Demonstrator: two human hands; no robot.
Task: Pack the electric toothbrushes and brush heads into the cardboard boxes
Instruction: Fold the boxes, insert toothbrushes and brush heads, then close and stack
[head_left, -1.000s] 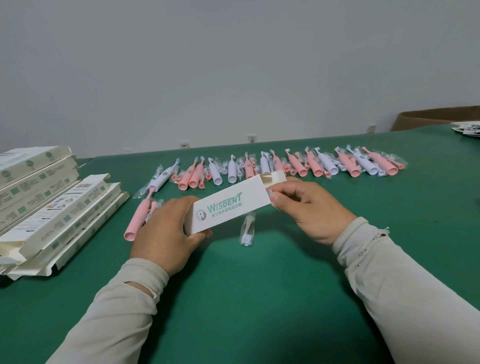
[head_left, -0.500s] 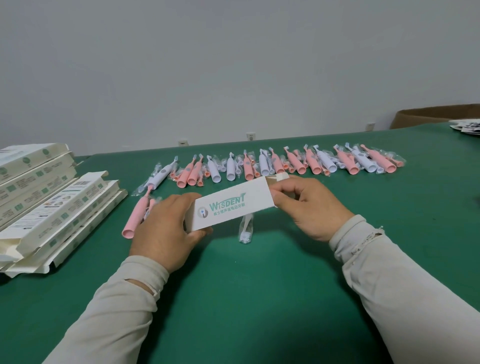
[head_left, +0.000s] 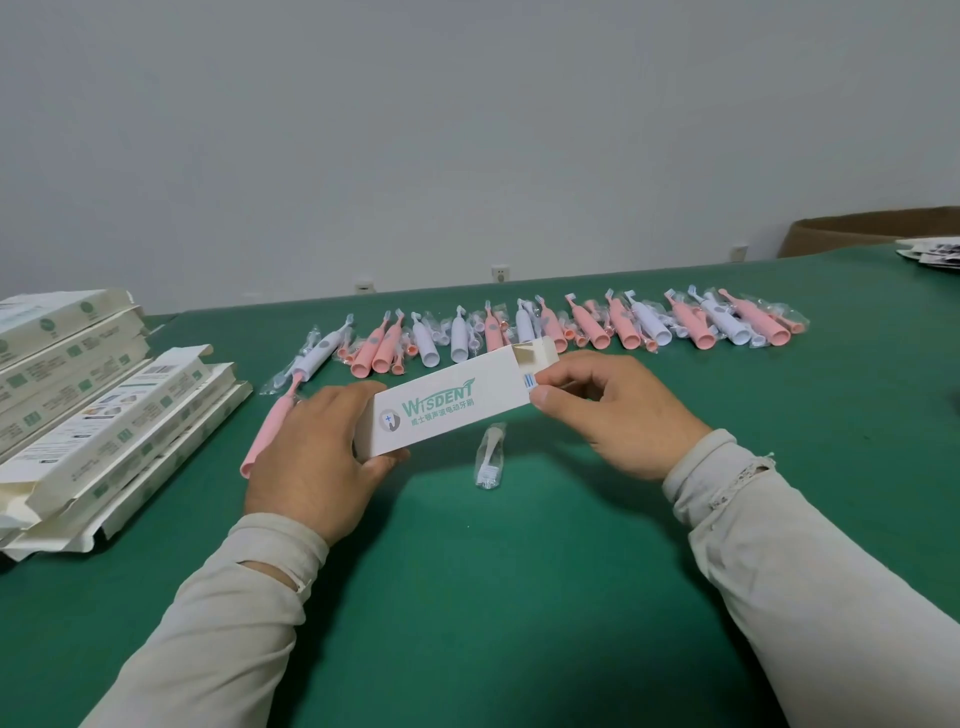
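Two hands, box (head_left: 457, 405) end flap reopened

Single head cam, wide-angle, looks fwd and down across the green counter (head_left: 519, 597) toward the far wall (head_left: 467, 130); hands close in foreground.

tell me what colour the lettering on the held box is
Green, on the white box; head view.

Held above the tabletop (head_left: 519, 597) at centre: box (head_left: 447, 408), left hand (head_left: 317, 457) at its 8 o'clock end, right hand (head_left: 618, 410) at its 2 o'clock end. Under it, toward 5 o'clock, a brush head (head_left: 491, 461). At 12 o'clock, behind, row of toothbrushes (head_left: 587, 325). At 9 o'clock, stacked boxes (head_left: 93, 415). Just beside left hand, lone toothbrush (head_left: 267, 431).
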